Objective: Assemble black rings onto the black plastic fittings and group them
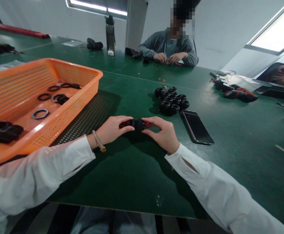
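Note:
Above the green table, a small black ribbed cylindrical fitting, which looks like a cable gland, is held level between both hands. My left hand pinches its left end with thumb and fingers. On the opposite end, my right hand has its thumb and fingers closed. The fingertips partly cover both ends, so its full shape is hidden. Beyond my right hand stands a cluster of several similar black round fittings with ring-shaped tops.
An orange perforated basket at left contains black rings, a metal hex nut and black parts. A phone lies right of the cluster. Across the table sit a bottle and a person; tools lie at right.

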`<act>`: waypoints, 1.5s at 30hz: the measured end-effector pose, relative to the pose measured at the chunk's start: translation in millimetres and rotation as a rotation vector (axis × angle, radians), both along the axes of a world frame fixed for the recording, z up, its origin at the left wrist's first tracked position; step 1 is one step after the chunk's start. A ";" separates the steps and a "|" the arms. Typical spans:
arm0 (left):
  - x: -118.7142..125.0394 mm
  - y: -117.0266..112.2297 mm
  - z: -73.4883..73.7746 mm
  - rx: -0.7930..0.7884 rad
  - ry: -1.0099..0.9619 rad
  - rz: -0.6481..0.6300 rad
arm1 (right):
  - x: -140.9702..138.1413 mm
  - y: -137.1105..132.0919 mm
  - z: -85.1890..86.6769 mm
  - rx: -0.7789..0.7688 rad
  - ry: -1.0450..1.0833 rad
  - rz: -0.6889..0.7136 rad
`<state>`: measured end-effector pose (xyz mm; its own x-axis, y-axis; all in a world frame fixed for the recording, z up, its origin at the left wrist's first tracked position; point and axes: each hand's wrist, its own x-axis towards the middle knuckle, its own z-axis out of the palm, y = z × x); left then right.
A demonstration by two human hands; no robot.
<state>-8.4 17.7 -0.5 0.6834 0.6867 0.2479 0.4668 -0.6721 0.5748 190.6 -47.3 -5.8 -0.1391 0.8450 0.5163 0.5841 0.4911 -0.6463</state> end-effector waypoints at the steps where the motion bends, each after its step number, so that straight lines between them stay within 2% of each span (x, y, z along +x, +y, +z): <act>1: 0.1 -0.1 -0.2 0.002 0.002 0.000 | 0.2 0.1 -0.3 0.003 -0.003 0.001; 45: 0.1 -0.8 -0.4 0.020 -0.016 0.006 | 1.1 0.8 -2.1 -0.015 -0.023 -0.023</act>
